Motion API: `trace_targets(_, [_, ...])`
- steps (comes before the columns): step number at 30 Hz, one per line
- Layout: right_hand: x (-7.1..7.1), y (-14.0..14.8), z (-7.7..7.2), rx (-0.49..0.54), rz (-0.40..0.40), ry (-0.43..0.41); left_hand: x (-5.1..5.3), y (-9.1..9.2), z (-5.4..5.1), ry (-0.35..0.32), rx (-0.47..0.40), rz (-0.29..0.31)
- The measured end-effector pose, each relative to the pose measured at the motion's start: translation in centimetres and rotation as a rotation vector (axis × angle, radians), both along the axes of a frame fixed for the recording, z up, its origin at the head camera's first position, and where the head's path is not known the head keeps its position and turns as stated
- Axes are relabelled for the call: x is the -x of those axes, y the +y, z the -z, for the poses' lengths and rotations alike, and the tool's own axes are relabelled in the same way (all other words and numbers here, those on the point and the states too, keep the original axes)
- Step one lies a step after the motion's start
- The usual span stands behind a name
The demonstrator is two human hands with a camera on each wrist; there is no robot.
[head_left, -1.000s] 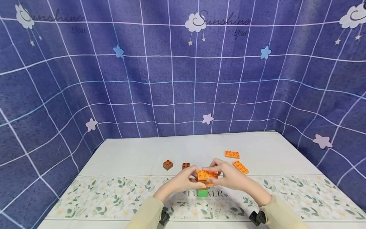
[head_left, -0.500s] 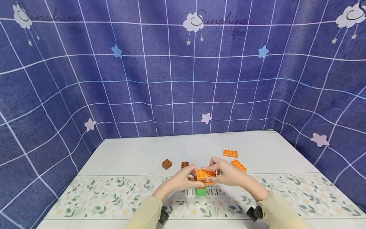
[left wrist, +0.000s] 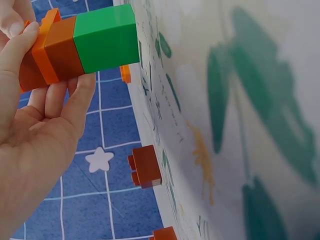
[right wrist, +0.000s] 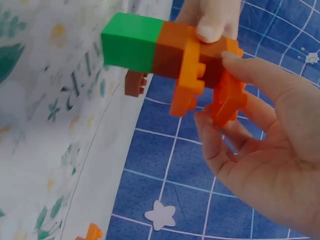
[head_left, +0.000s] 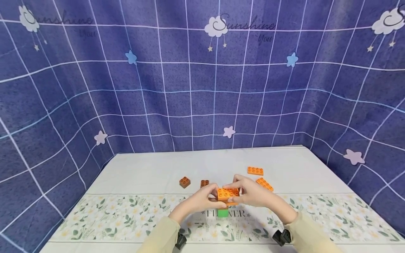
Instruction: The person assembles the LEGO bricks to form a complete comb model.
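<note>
Stack [right wrist: 177, 52] stood upright on the cloth [head_left: 142, 168], green brick [left wrist: 106, 39] lowest; left hand [head_left: 202, 200] gripped its upper brown brick [left wrist: 32, 75]; right hand [head_left: 251, 192] pinched its top orange plate [right wrist: 229, 102]; farther off lay two brown bricks [head_left: 185, 182], two orange plates [head_left: 255, 171]

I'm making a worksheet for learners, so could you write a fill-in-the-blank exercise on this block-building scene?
The tower of rectangular plastic blocks has a bottom block coloured ____.
The right hand grips the studded orange plastic plate at the tower's ____.
The loose orange studded plates on the floral-banded white table number ____.
The loose brown studded plastic blocks lie nearer the person's ____ hand.

Missing words: green; top; two; left.
</note>
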State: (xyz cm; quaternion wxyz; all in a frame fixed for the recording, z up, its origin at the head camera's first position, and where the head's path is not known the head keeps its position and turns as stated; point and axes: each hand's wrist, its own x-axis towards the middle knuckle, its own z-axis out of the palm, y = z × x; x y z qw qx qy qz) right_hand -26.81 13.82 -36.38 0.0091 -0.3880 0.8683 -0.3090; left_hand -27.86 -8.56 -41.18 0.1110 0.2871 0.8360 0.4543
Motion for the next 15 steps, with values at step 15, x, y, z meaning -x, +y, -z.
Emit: trace_targets(15, [0.3,-0.2,1.8,0.117,0.002,0.082,0.0,0.0,0.1,0.01,0.02,-0.023])
